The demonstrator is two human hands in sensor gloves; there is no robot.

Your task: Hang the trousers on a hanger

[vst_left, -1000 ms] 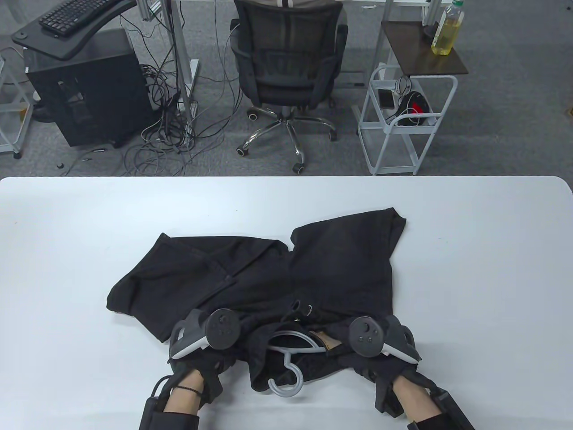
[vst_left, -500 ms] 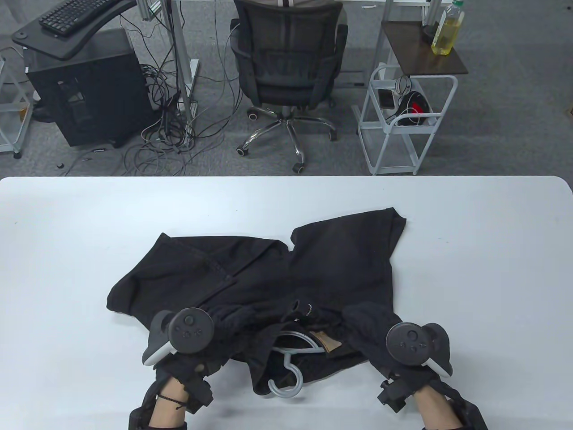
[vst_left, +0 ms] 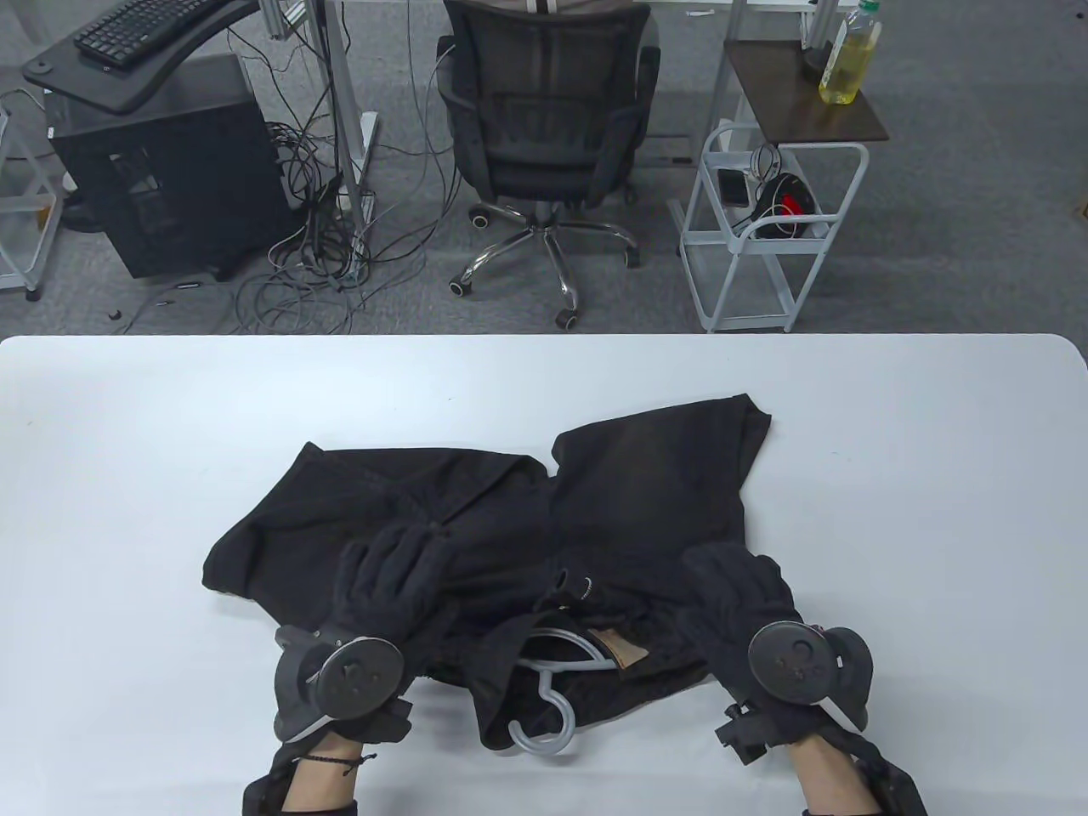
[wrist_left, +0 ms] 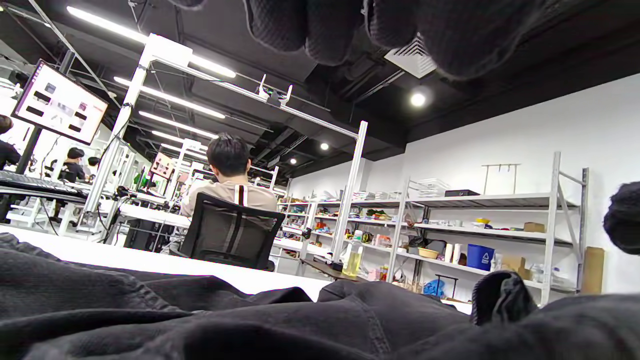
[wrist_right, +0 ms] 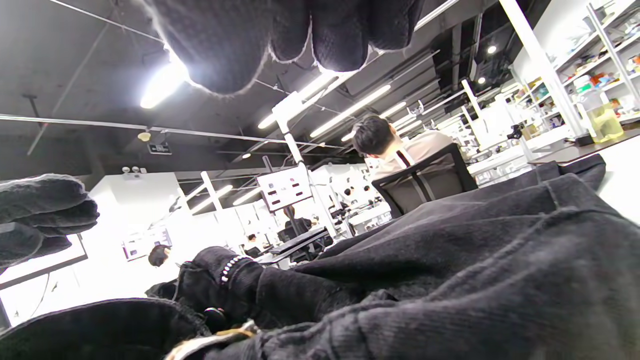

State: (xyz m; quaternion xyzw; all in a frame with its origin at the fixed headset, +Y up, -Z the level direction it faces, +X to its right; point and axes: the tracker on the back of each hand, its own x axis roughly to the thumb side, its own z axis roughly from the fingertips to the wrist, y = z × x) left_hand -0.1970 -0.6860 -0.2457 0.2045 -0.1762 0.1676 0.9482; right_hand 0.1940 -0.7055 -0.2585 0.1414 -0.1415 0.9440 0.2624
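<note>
The black trousers [vst_left: 544, 544] lie near the table's near edge with the grey hanger [vst_left: 548, 680] tucked into the waistband, both hands, left hand [vst_left: 395, 586] and right hand [vst_left: 739, 595], spread flat on the cloth, probably steadying it.

Bare table on three sides, cloth and hands crowding the near edge

We see the white table [vst_left: 935, 476] bare along its far edge and out to both far corners, so a hand could pass freely there. At the middle of the near edge the black trousers [vst_left: 646, 484] spread wide, with the grey hanger [vst_left: 548, 680] half buried at the waistband, its hook lying on the table towards the near edge. Our left hand [vst_left: 395, 578] and right hand [vst_left: 735, 595] lie on the cloth either side of the hanger, with only a narrow gap between them.
</note>
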